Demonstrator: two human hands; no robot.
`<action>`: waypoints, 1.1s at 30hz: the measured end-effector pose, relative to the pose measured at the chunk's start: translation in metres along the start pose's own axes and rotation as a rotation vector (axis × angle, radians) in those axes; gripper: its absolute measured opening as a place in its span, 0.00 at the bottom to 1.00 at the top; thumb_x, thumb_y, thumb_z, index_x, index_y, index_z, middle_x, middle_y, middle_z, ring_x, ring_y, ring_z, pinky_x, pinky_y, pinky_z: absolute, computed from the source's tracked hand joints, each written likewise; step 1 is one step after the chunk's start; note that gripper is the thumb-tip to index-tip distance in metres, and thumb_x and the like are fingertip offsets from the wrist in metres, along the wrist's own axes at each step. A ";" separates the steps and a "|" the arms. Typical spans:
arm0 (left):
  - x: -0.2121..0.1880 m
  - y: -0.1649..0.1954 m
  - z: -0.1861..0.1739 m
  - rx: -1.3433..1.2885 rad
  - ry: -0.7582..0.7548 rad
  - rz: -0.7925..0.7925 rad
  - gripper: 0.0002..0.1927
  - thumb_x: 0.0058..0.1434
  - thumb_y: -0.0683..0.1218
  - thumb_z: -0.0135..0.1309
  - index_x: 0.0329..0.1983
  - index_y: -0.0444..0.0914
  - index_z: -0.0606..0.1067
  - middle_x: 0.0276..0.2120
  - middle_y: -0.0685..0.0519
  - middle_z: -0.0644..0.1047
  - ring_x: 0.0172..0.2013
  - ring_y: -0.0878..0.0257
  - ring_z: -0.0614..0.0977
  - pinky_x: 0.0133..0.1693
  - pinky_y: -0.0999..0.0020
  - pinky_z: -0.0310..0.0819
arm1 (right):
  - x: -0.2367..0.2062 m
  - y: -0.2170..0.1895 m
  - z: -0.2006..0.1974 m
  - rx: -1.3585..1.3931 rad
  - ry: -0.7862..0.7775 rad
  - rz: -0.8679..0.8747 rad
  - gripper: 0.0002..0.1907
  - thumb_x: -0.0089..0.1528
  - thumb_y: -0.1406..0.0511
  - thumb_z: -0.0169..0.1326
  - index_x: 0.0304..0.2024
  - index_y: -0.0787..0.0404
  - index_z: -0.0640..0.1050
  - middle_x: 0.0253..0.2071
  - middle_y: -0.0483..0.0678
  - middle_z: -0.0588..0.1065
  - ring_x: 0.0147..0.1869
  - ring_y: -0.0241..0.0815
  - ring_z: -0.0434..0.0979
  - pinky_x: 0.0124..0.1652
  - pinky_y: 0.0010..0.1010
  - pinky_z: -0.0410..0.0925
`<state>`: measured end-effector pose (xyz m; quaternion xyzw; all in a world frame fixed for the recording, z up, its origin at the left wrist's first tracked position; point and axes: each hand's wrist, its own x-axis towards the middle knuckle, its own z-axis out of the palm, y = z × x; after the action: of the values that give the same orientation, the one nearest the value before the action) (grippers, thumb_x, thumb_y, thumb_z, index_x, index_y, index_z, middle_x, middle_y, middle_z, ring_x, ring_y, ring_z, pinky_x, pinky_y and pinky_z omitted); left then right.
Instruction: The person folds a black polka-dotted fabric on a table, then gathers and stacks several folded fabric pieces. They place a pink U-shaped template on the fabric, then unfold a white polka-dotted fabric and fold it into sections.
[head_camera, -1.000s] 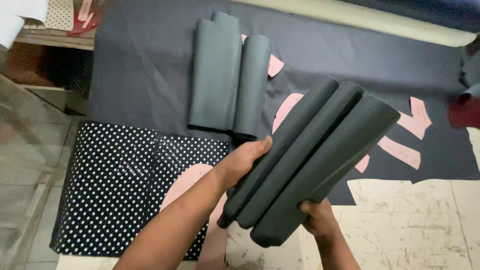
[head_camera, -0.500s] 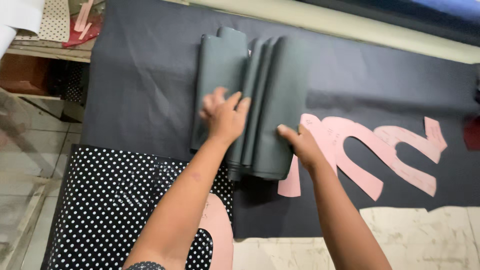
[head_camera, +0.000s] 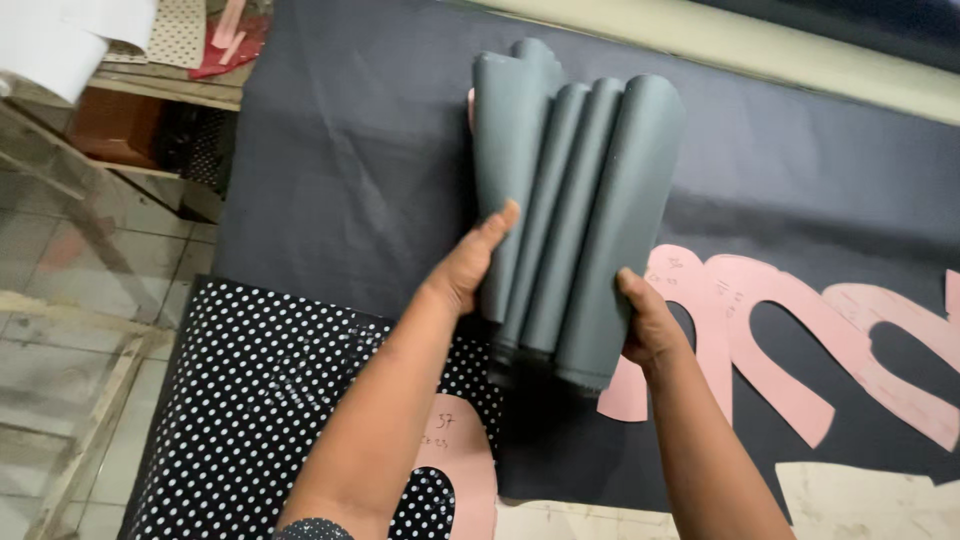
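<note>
**Both hands on a stack of grey folded fabric**

Nearest the camera, at the near edge of the surface, lies a black cloth (head_camera: 270, 400) with white dots, matte and flat. A pink paper pattern (head_camera: 450, 450) with handwriting rests on it, just beside the left forearm.

Just beyond, the two hands bracket the near end of the grey folds (head_camera: 575, 210). The left hand (head_camera: 472, 265) lies along the stack's left side, fingers extended and pressed flat to the cloth, thumb under or behind; it is open rather than clenched. The right hand (head_camera: 645, 325) curls round the stack's near right corner, thumb on top, fingers hidden beneath, closed on the outer fold. The left hand reaches further up the stack; the right stays nearest the raw lower edge.

The folds are smooth, slightly sheened woven fabric, doubled into several long rounded ridges side by side. Their long axis runs away from the person, leaning slightly right, from the hands towards the far edge. Whether the near end is lifted or rests on the cloth below I cannot tell.

Under everything spreads a dark sheet (head_camera: 340, 170) of fabric covering the surface. To the right on it lie curved pink paper patterns (head_camera: 790, 330), thin and flat, arch-shaped.

Furthest off, a pale strip (head_camera: 800, 60) runs along the far edge; at the far left corner stands a wooden shelf (head_camera: 150, 95) with scraps.
</note>
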<state>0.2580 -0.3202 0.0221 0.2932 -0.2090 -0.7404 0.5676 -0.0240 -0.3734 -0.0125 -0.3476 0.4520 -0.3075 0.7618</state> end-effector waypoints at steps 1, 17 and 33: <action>-0.008 -0.003 0.004 0.031 0.011 0.035 0.39 0.60 0.65 0.54 0.66 0.34 0.68 0.55 0.46 0.77 0.53 0.55 0.78 0.55 0.58 0.74 | -0.004 0.004 -0.006 -0.017 -0.009 0.000 0.37 0.55 0.47 0.59 0.60 0.62 0.74 0.52 0.50 0.79 0.54 0.46 0.79 0.52 0.42 0.74; -0.286 -0.117 0.086 0.006 -0.288 -0.038 0.54 0.56 0.75 0.52 0.75 0.38 0.57 0.66 0.48 0.69 0.64 0.57 0.72 0.61 0.61 0.71 | -0.279 0.125 -0.084 -0.513 -0.132 -0.196 0.68 0.43 0.36 0.63 0.72 0.70 0.55 0.72 0.58 0.60 0.74 0.56 0.58 0.62 0.50 0.59; -0.564 -0.304 0.192 0.045 -0.038 -0.068 0.39 0.68 0.68 0.44 0.68 0.34 0.68 0.57 0.43 0.75 0.55 0.56 0.78 0.55 0.61 0.74 | -0.540 0.270 -0.161 0.011 -0.091 -0.071 0.29 0.65 0.50 0.56 0.55 0.68 0.78 0.49 0.56 0.80 0.49 0.49 0.81 0.44 0.43 0.75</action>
<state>0.0145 0.3005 0.0799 0.2989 -0.2263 -0.7598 0.5312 -0.3451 0.1625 -0.0309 -0.3729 0.4024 -0.3209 0.7720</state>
